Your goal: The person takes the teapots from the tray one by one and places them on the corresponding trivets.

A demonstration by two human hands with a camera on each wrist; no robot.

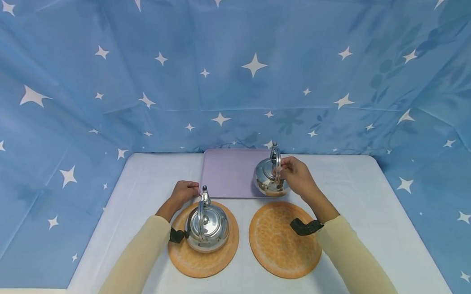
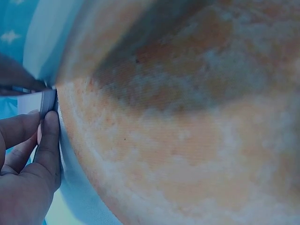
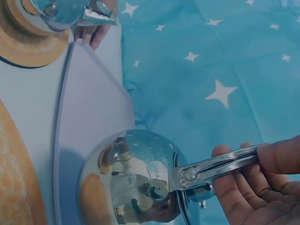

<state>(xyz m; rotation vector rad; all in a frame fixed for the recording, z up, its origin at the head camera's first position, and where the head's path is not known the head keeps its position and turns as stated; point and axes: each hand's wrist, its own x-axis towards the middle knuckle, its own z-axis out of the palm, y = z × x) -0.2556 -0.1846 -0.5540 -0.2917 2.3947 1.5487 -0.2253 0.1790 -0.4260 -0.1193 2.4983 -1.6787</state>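
Note:
My right hand (image 1: 297,175) grips the upright handle of a shiny steel kettle (image 1: 263,178) at the right end of the lilac tray (image 1: 230,171). Whether that kettle touches the tray I cannot tell. In the right wrist view, fingers and thumb close round the kettle's metal handle (image 3: 225,163). At the tray's near left corner, my left hand (image 1: 185,192) pinches the rim, seen close up as a thin tray edge (image 2: 48,101) in the left wrist view. Beside this hand, a second steel kettle (image 1: 217,229) stands on the left round orange mat (image 1: 201,271).
The right round orange mat (image 1: 284,240) lies in front of the tray, with nothing standing on it. A white cloth (image 1: 377,209) covers the table. Behind and at both sides hangs a blue curtain (image 1: 226,38) with white stars.

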